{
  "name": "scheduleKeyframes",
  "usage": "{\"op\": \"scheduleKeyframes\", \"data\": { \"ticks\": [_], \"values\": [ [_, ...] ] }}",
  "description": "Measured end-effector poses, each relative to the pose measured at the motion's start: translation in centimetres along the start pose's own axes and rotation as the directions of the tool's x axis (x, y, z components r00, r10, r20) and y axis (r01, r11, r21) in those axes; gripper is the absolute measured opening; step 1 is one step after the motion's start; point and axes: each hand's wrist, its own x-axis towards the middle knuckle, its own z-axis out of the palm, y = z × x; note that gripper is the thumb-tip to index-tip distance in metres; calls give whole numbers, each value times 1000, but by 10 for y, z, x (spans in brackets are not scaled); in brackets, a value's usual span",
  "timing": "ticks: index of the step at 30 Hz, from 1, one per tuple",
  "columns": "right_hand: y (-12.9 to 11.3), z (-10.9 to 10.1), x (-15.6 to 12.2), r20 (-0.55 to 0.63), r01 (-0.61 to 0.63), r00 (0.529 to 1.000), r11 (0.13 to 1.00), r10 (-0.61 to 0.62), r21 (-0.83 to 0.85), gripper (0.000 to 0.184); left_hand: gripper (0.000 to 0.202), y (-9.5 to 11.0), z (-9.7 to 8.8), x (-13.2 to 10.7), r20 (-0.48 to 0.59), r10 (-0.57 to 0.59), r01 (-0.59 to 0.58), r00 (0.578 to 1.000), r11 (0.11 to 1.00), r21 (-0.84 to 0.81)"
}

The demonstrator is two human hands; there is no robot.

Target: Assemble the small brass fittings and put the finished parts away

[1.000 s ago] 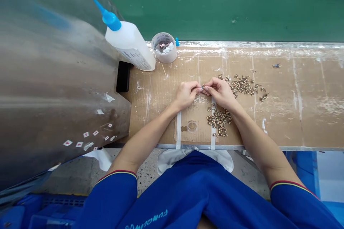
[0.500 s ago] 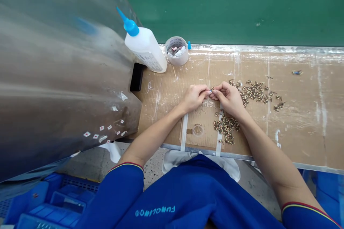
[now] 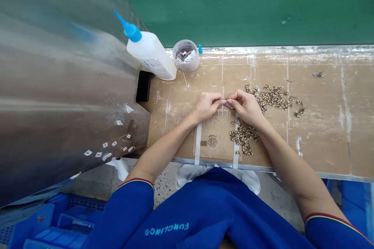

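- Handwork over cardboard: the left hand and right hand meet at the fingertips, each pinching the same small piece, its shape mostly hidden by the fingers
- With both hands on it, that 1 piece looks unfinished; how much is left on it cannot be told
- Loose pieces lie in 2 groups: a scattered upper pile beyond the right hand and a denser lower pile nearer the body
- Which group is done and which is waiting cannot be judged at this size, though the many loose pieces suggest a long run
- Set apart at far right, a bluish item lies alone, its role unclear
- Out of the hands: a clear dish beside the lower pile, and a capped bottle next to a tub at upper left
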Motion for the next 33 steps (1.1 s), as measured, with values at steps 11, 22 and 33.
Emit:
{"op": "scheduleKeyframes", "data": {
  "ticks": [11, 22, 33],
  "values": [
    [0, -1, -2, 0, 27, 1000, 993, -27, -119, 22, 31, 2, 6, -3, -33, 22, -18, 999, 994, 109],
    [-6, -8, 4, 54, -8, 999, 997, 4, 81, 41, 20, 1, 3, -2, -1, 37, -37, 999, 999, -18],
    [-3, -4, 2, 77, -27, 997, 999, 28, -22, 34, 28, 1, 5, -1, -40, 58, -52, 998, 990, 128]
  ]
}}
